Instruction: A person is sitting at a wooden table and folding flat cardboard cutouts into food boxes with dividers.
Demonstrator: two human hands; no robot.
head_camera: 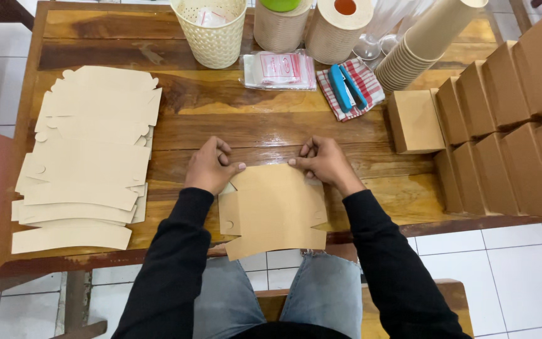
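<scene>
So both hands are on one flat kraft cardboard box blank (pixel 274 210) that lies at the near edge of the wooden table (pixel 252 122), with its lower part hanging a bit over the edge above the person's knees. The left hand (pixel 210 166) sits at the blank's top left corner, fingers curled, thumb pressing down on the upper edge. The right hand (pixel 325 161) mirrors it on the top right corner, fingers bunched and pinching that same edge. So the grip is narrow on both sides, pinched on the card's far edge, and the rest of the blank stretches back from the fingertips toward the person's body.

Off to the left there's a fanned stack of unfolded blanks (pixel 86 160), well apart from the hands. On the right, rows of folded brown boxes (pixel 509 119). Along the far side: a cream perforated basket (pixel 211 31), a blue stapler (pixel 347 88) lying on a striped cloth, and a leaning stack of paper cups (pixel 421 47).
</scene>
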